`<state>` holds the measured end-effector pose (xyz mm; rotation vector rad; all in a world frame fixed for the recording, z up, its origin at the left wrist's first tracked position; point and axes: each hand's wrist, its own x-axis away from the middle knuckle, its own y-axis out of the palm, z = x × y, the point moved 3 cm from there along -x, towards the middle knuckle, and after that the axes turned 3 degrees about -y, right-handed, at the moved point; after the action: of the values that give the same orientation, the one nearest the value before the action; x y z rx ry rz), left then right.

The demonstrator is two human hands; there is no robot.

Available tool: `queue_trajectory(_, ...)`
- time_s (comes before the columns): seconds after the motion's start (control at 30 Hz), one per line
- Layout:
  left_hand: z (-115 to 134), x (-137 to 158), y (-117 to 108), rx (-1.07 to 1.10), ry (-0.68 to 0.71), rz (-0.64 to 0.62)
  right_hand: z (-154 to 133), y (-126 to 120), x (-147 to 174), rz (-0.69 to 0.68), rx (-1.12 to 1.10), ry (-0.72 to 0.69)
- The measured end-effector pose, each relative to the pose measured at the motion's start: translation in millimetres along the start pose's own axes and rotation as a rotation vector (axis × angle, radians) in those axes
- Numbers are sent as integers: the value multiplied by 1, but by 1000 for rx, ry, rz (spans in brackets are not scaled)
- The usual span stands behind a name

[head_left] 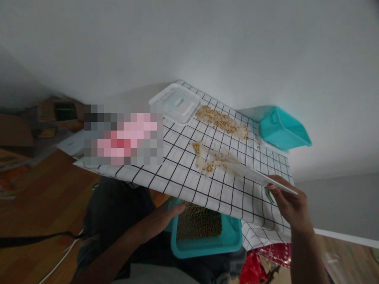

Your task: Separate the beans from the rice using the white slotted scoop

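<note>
My left hand [161, 221] grips the left rim of a teal plastic bin [207, 247], the thumb over the edge. Many small round greenish-brown beans lie inside this bin, just below the table's front edge. In my right hand [291, 203] is a thin white flat board [260, 175], tilted, its far end reaching over the tabletop. Beside that end lies a loose patch of yellow beans and pale, rice-like grains [207, 165]. Farther back, a longer strip of yellow beans and pale grains [220, 120] is spread on the checked tablecloth [177, 152].
A clear plastic lid [180, 104] lies at the table's back left. Another teal bin [281, 128] stands at the back right, near the wall. Pixelated pink items sit at the left end. Red packaging [256, 268] and cardboard boxes [14, 136] are on the floor.
</note>
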<state>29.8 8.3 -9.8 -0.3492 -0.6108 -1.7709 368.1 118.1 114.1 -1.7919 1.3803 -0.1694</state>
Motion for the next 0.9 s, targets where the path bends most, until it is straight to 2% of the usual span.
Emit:
queue_trajectory(0.07,-1,0,0,2,-8,-5,-6,-6,7,-8,7,-50)
queue_trajectory(0.17,-6,-2,1,21,-14,-6,-22,-7,25,-107,-22,-137)
queue_trajectory(0.27,-13,-5,1,38,-22,-4,-42,3,45,-205,-78,-173)
queue_trajectory(0.43,-10,-5,3,34,-51,-55,-64,22,54,-248,-112,-196)
queue_trajectory(0.63,-7,-4,6,41,-46,-54,-37,16,50,-239,-22,-136)
queue_trajectory(0.8,-16,-6,5,59,-29,36,-9,13,34,-237,9,-147)
queue_trajectory(0.9,-14,-7,4,11,-21,6,1,15,23,-212,-3,-140)
